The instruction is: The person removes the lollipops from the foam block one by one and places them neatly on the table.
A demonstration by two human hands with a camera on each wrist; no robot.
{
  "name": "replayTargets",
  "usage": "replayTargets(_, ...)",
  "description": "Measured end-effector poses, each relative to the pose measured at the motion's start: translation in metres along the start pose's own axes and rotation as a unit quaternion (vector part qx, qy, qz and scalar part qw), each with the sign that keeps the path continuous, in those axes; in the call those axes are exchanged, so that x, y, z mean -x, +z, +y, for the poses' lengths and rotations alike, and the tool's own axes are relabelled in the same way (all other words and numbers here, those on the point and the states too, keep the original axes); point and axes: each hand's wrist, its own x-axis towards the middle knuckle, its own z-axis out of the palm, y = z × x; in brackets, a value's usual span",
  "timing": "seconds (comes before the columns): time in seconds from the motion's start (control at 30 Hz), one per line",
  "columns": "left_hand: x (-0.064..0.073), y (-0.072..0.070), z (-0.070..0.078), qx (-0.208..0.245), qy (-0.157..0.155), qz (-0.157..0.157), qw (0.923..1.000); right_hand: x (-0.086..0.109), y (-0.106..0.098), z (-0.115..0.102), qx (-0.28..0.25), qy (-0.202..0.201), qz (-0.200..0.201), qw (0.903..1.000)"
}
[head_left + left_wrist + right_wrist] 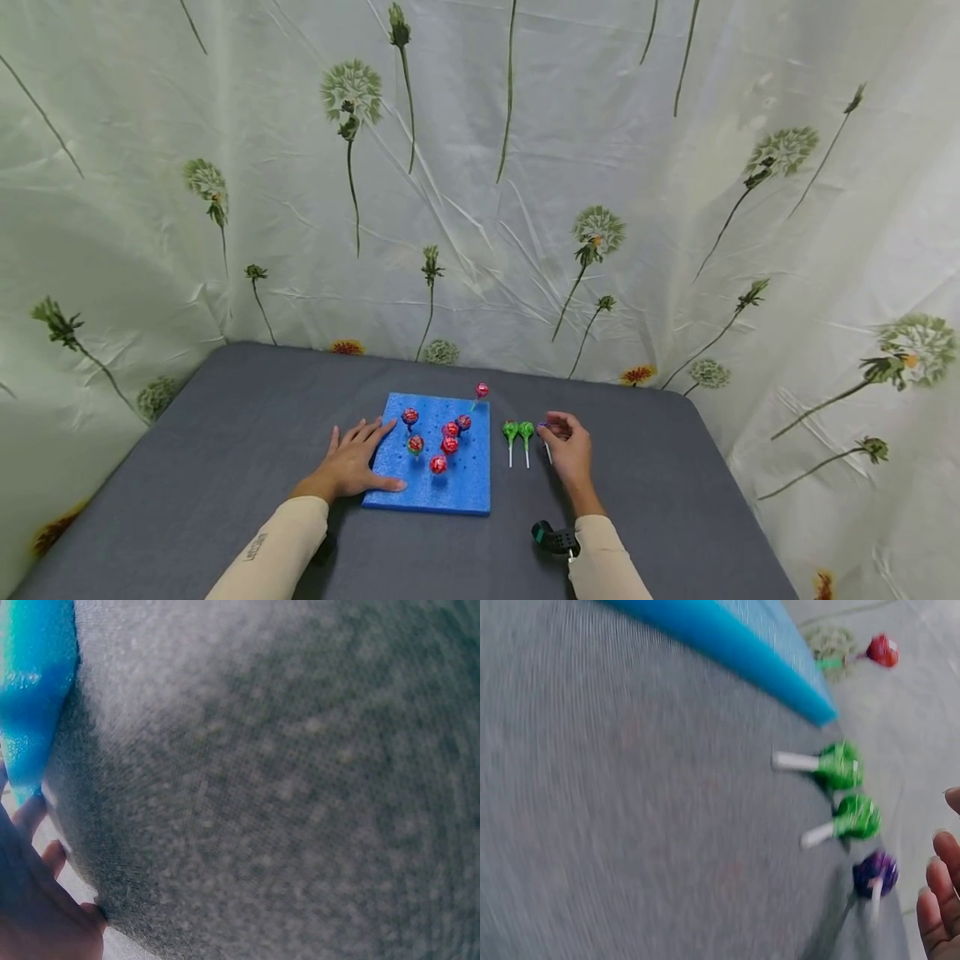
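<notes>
My left hand lies with spread fingers at the left side of a blue foam board, thumb on its top and fingertips at its edge. Several wrapped lollipops stand in the board, among them a red one near the middle and another red one at the back right corner. My right hand is over the table, right of two green lollipops. Beside its fingers is a purple lollipop, apart from the fingertips visible in the right wrist view. The hand partly hides it in the head view.
The grey table reaches back to a white curtain printed with dandelions. Small holes dot the board's top. A black strap-like object is at the right wrist.
</notes>
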Motion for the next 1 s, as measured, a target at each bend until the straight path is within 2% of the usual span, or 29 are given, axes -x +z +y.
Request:
replayTargets(0.13, -0.001, -0.002, 0.002, 0.002, 0.002, 0.001, 1.0, 0.001, 0.005, -0.01, -0.025, -0.011, -0.021, 0.9994)
replayTargets(0.23, -0.001, -0.003, 0.003, 0.004, 0.001, 0.003, 1.0, 0.002, 0.01, -0.019, -0.04, -0.024, -0.061, 0.9971)
replayTargets(0.43, 0.0, -0.003, 0.001, -0.004, -0.001, 0.003, 1.0, 0.007, 0.015, -0.051, -0.042, -0.049, -0.164, 0.9844)
replayTargets(0.6, 0.001, -0.002, 0.0, -0.003, 0.001, 0.006, 1.0, 0.017, 0.021, -0.071, -0.038, -0.04, -0.216, 0.9749)
replayTargets(0.8, 0.0, 0.0, -0.004, 0.003, 0.0, 0.008, 1.0, 0.022, 0.036, -0.07, -0.067, -0.041, -0.25, 0.965)
replayTargets(1.0, 0.0, 0.001, -0.002, 0.004, 0.001, 0.007, 1.0, 0.017, 0.058, -0.046, -0.086, -0.067, -0.262, 0.959)
